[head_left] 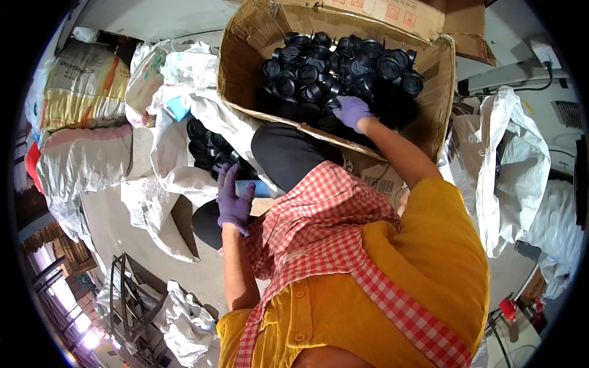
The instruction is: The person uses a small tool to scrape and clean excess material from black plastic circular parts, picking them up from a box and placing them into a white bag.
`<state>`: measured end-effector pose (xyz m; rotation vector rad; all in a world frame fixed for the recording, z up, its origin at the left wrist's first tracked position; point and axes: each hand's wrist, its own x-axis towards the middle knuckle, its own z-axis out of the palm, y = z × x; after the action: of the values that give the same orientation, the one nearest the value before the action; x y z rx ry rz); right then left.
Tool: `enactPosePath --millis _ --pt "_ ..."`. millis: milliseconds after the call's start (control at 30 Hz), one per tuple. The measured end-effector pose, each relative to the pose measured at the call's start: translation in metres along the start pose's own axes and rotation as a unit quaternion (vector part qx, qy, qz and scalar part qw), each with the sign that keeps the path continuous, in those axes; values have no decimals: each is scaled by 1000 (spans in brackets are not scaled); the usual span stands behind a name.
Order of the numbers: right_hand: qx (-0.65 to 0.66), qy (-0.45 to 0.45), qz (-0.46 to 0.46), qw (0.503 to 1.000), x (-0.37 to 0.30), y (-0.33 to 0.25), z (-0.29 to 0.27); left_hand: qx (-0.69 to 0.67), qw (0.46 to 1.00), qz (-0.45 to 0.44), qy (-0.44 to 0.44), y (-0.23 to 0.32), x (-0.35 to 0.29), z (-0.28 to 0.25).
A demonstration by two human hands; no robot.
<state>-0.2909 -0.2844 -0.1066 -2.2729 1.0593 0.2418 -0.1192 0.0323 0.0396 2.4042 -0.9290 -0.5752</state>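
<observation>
My right hand [353, 113], in a purple glove, reaches over the near side of a large cardboard box [245, 58]. Its fingers are drawn together on a black plastic part at the near edge of the heap; their tips are partly hidden. Many round black plastic parts [308, 73], like lids with rings, fill the box. My left hand [235, 201], also in a purple glove, hangs in the air above my lap with fingers apart and nothing in them. Just beyond it, more black parts [211, 147] lie in an open white woven sack [169, 156].
Full woven sacks [86, 98] are stacked at the far left. Another white sack [512, 165] stands open right of the box. A dark metal frame [126, 300] and a crumpled white bag [184, 325] are on the floor at lower left. My knee [291, 153] is against the box.
</observation>
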Motion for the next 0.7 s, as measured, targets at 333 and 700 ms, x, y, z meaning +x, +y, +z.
enactPosePath --millis 333,700 --pt "91 -66 51 992 84 -36 76 12 1000 -6 -22 -13 -10 1" --pt "198 -177 -33 964 72 -11 70 -18 997 74 3 21 -8 5"
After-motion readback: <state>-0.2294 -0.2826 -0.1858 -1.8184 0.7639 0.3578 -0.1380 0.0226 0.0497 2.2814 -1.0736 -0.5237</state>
